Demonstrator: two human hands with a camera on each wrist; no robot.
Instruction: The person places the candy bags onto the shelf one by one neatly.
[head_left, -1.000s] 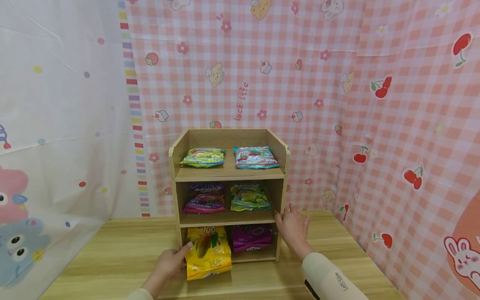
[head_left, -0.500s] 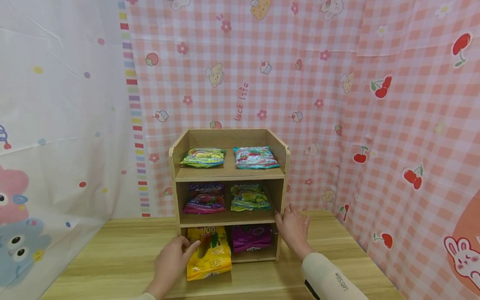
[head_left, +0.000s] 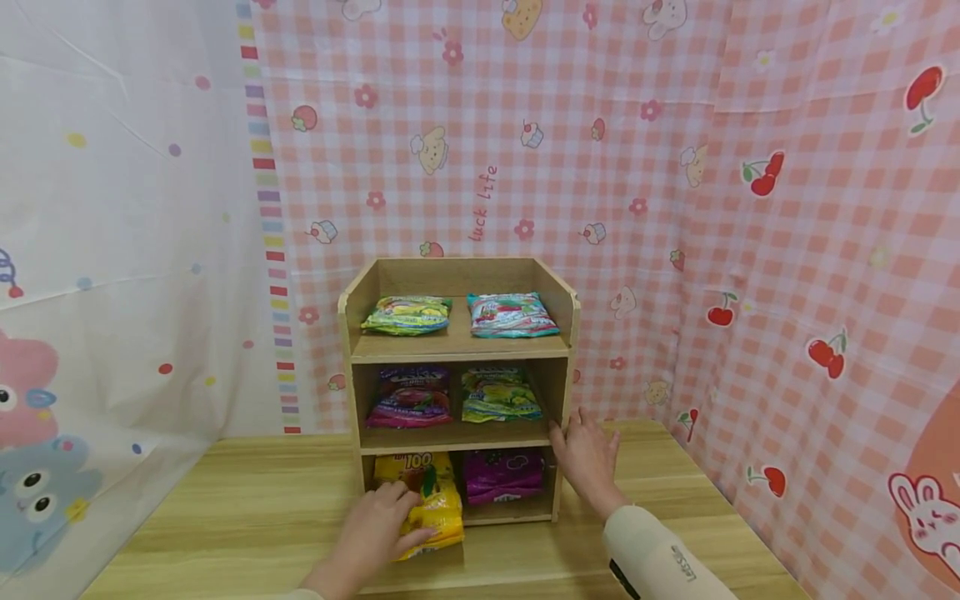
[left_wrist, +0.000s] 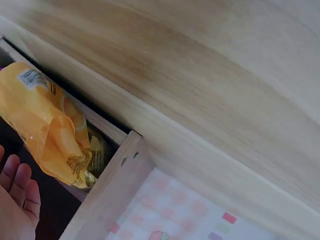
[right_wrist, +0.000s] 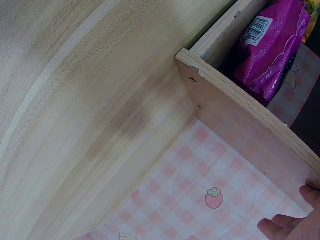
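A yellow snack bag [head_left: 442, 510] printed with "100" leans out of the bottom left compartment of a small three-tier wooden shelf [head_left: 465, 349]. My left hand [head_left: 369, 533] is in front of it, fingers extended and overlapping the bag in the head view. In the left wrist view, a gap shows between those fingertips [left_wrist: 23, 170] and the bag [left_wrist: 45, 120]. Against the shelf's right side panel lies my right hand [head_left: 588, 462], its fingers touching the edge near the middle board. Beside the yellow bag, a purple bag [head_left: 502, 477] sits in the bottom right compartment.
On the top tier lie a yellow-green bag [head_left: 407, 316] and a teal bag [head_left: 513, 316]. The middle tier holds a dark purple-red bag [head_left: 411, 398] and a green-yellow bag [head_left: 498, 395]. Pink checked cloth [head_left: 480, 167] hangs behind the wooden table [head_left: 247, 500].
My left hand has shifted right from the yellow bag's left edge to in front of it, now covering its lower left. The right hand, bags and shelf look unmoved.
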